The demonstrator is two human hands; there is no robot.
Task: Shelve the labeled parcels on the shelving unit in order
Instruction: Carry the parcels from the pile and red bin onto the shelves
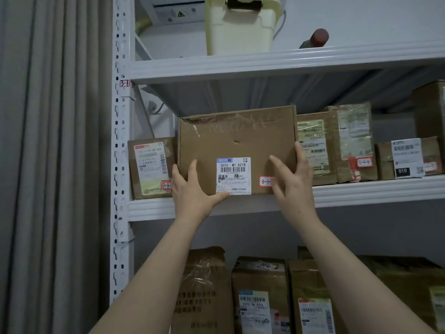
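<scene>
1. Large flat brown cardboard parcel [237, 141] stands upright on the middle shelf [361, 191] of the white metal shelving unit [119, 145], front face toward the camera.
2. Left hand [192, 189] on the parcel's lower left corner: thumb under the bottom edge, fingers [192, 168] spread up the front face, gripping the parcel.
3. Right hand [292, 179] at the lower right: fingers wrap the right edge, thumb lies across the front, also gripping the parcel.
4. White printed shipping label [233, 175] low on the parcel's front; small red-bordered handwritten sticker [265, 181] just right of it reads "3-1-", the rest hidden by the right hand.
5. Small brown parcel with a white-green label [150, 167] just left of the big one, touching or nearly so, can't tell.
6. Taped brown parcels [337, 145] stand to the right on the same shelf, with similar red stickers.
7. Red-bordered tag "3-1" [124, 83] on the upright post.
8. Cream plastic bin [240, 27] on the top shelf.
9. More brown parcels [262, 297] on the shelf below.
10. Grey curtain [53, 141] to the left.
</scene>
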